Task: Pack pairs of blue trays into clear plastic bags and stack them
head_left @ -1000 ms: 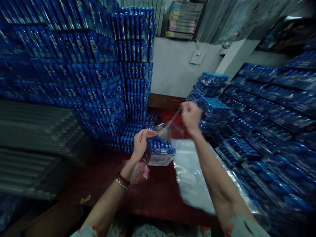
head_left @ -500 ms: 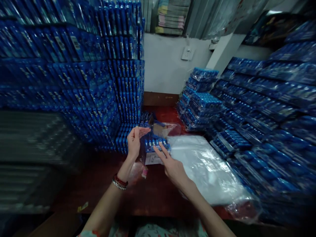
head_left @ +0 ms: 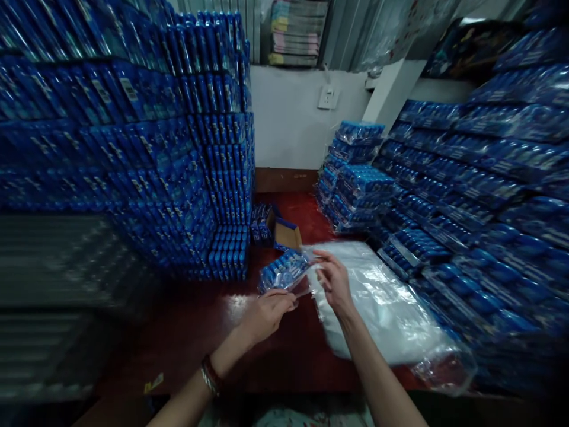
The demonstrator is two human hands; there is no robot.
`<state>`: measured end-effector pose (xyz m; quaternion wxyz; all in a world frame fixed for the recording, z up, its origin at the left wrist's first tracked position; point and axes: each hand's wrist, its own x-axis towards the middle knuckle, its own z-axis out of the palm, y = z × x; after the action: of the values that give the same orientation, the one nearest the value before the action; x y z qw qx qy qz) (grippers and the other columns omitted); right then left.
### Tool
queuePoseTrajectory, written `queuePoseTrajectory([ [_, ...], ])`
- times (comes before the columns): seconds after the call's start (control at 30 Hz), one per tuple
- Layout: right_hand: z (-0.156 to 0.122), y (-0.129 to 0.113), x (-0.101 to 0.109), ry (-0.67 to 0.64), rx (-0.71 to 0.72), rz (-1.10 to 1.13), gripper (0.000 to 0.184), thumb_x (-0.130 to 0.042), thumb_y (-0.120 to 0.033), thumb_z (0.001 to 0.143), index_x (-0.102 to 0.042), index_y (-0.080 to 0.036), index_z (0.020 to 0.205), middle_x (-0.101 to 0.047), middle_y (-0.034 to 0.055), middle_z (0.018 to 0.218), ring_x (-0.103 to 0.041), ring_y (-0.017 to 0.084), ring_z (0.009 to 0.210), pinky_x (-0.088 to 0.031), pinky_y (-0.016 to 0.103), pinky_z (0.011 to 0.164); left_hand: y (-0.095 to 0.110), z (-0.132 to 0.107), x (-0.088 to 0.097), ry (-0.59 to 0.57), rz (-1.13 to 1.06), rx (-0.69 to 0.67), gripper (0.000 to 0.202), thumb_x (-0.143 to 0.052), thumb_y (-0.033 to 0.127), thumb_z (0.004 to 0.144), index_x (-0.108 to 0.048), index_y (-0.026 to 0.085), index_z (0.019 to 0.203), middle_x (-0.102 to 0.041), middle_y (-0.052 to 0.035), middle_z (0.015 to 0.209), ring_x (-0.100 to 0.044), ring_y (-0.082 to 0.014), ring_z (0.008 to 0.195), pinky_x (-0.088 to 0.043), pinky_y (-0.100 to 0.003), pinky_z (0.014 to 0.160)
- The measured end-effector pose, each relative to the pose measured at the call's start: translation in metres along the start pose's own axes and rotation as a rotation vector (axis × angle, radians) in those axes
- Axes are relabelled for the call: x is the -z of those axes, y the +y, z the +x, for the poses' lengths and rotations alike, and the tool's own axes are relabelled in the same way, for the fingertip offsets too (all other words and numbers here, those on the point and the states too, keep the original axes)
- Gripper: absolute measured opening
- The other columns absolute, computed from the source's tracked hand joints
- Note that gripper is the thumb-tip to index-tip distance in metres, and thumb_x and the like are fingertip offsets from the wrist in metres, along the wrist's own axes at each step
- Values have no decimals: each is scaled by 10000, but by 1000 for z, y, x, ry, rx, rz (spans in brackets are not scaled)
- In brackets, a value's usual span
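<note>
A pack of small blue items (head_left: 282, 270) lies tilted inside a clear plastic bag (head_left: 303, 286) just above the red tabletop. My left hand (head_left: 269, 314) is closed on the near edge of this bag. At the bag's right end, my right hand (head_left: 334, 283) pinches the loose film between thumb and fingers. Beneath the right hand spreads a pile of flat clear bags (head_left: 377, 302). Behind the pack sits an open cardboard box (head_left: 288, 234), with more dark blue pieces (head_left: 261, 225) beside it.
Tall stacks of blue packs (head_left: 217, 142) rise on the left. Wrapped packs (head_left: 364, 181) stand at the back, and more bagged packs (head_left: 466, 237) fill the right side. Grey trays (head_left: 57, 255) are at the left. A socket (head_left: 328, 97) is on the wall.
The pack has gone into the clear bag and turned at a slant. My left hand has moved down to the near edge; my right hand has moved up and right to the bag's end.
</note>
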<state>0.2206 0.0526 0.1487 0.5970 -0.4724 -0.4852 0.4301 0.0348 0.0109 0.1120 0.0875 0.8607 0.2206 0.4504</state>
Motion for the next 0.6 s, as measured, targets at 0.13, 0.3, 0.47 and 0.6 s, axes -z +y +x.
queuePoseTrajectory([
  [0.13,-1,-42,-3,176,120,-69,305,-500,-483,813,-569,-188,849,-326,-105,458,-222,36,352,-147,161,342,-2,-1,-3,-47,128,-74,213,-401,128,907,-607,139,856,-728,-82,877,-681,-145,839,-542,-304,838],
  [0.3,-12,-79,17,348,238,-93,290,-671,-398,719,-585,-182,893,-358,-107,450,-233,33,361,-156,178,361,-9,-1,11,-137,150,-30,260,-369,67,872,-603,165,926,-718,-75,956,-668,-155,915,-490,-375,940],
  [0.47,-34,-68,60,-121,-93,-454,418,-666,-459,665,-620,-158,952,-266,-116,442,-247,60,373,-195,199,393,-19,-2,24,-272,154,0,220,-410,88,838,-597,157,931,-702,-93,996,-632,-191,1013,-418,-442,1017],
  [0.6,-56,-51,28,65,24,-983,632,-585,-587,716,-506,-153,1169,-418,-64,504,-438,140,470,-278,235,495,-21,-3,20,-320,234,-70,205,-409,102,845,-584,146,943,-689,-104,997,-606,-207,1055,-403,-455,1036],
])
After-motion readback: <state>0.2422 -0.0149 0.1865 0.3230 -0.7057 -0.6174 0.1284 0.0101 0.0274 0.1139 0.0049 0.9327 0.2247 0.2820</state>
